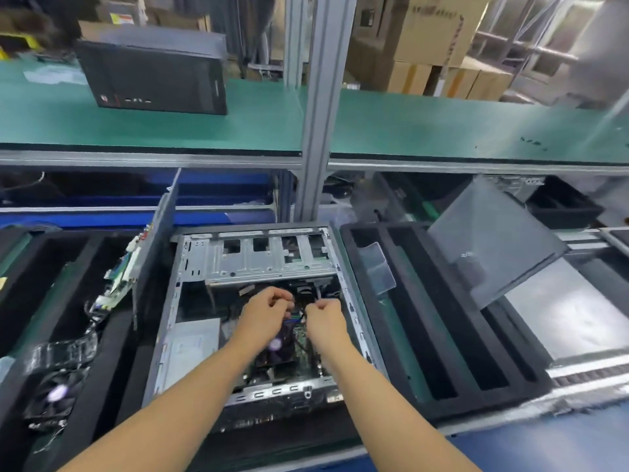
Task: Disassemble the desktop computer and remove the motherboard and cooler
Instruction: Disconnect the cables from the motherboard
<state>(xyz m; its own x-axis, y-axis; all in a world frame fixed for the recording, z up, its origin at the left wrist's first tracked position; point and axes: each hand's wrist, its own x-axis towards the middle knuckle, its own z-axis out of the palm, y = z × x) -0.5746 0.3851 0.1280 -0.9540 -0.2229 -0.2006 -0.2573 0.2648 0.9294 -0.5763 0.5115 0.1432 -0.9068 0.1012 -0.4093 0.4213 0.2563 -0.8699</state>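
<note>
Head view: left hand (269, 310), right hand (324, 316) pinch cables (294, 317) inside open case (166, 323), just below drive cage (265, 264) edge.

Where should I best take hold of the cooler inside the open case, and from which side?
Probably by two opposite edges of the cooler, coming straight down from above: the case lies open upward and its walls block the sides. Avoid the fan hub and the cables crossing its far edge.
</note>
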